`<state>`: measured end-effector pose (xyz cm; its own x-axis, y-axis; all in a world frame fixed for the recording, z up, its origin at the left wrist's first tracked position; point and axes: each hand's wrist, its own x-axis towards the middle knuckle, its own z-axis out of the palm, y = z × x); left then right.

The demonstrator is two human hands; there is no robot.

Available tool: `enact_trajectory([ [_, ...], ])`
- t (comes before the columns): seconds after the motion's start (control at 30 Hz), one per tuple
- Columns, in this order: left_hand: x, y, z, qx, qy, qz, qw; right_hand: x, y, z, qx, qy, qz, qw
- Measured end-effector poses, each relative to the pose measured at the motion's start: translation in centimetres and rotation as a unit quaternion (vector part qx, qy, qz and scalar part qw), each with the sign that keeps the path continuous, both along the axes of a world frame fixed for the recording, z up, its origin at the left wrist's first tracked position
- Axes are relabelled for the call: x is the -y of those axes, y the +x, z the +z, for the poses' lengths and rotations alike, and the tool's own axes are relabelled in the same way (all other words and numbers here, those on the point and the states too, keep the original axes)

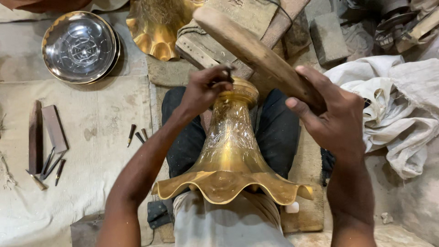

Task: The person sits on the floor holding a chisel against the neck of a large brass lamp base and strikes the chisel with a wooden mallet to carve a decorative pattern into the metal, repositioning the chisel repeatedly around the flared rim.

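My left hand (203, 91) sat just above the centre of the frame, its fingers pinched narrow around a small dark punch (228, 73) whose tip met the narrow top of the brass flared vase (228, 146). The vase lay across my lap in the middle of the frame, neck pointing up the picture and its wavy, scalloped rim spreading wide toward the bottom. My right hand (336, 116), right of centre, was curled tight round the lower end of a wooden mallet (256, 50), which slanted up and left above the vase's neck without touching it. How much of the punch there was I could not tell, since my fingers covered nearly all of it, and my palm hid the mallet's grip. My forearms ran out of the bottom edge, and the vase covered most of my dark trousers. In the upper left of the frame lay a round silvery plate (80, 45) with a gold rim; beside it, at the top centre, a second brass piece (157, 27) with a ruffled edge was cut off by the frame. At the left edge, a flat wooden block (54, 128) rested on the cloth mat, with several thin chisels (50, 167) just below it and a few more small punches (137, 135) nearer my left arm. Crumpled white cloth (393, 110) filled the right side.
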<state>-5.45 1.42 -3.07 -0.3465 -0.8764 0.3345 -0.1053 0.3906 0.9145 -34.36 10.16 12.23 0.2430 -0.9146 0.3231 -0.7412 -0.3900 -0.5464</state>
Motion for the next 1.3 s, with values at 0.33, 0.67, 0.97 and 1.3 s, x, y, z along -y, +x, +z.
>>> enact_trajectory([
  [0.33,0.9,-0.7,0.3,0.123,-0.122,-0.076,0.982,-1.7,0.0,-4.4,0.175,-0.029,-0.062,0.982],
  [0.67,1.1,-0.6,0.3,0.130,-0.104,-0.083,0.983,-2.3,0.3,-4.0,0.018,0.040,-0.044,0.998],
  [0.97,2.0,-1.0,0.8,0.083,-0.112,-0.105,0.985,-3.4,-0.5,-6.0,0.045,0.054,-0.112,0.991],
  [1.3,3.2,-2.8,4.0,0.281,-0.054,-0.157,0.945,-3.7,-0.9,-10.6,0.241,-0.004,-0.115,0.964],
])
